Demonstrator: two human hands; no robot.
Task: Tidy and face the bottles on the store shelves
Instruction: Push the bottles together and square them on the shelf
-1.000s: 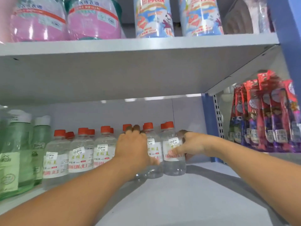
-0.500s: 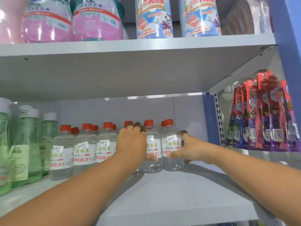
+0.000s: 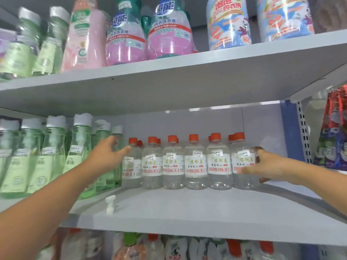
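Your right hand's fingers (image 3: 249,170) curl round the end bottle (image 3: 243,168) of six clear, round, red-capped plastic bottles fronting the middle shelf (image 3: 187,209), while your left hand (image 3: 109,154) hovers spread and empty.

Clear glossy plastic bottles (image 3: 195,166) with smooth orange plastic caps (image 3: 193,137) and paper labels (image 3: 196,167) line the middle of the frame on a matt, smooth grey painted shelf (image 3: 187,209). At left, translucent green plastic bottles (image 3: 50,158) catch the light; at upper centre, shiny film-wrapped pink bottles (image 3: 169,40). Glossy foil-like packets (image 3: 334,139) hang at right.
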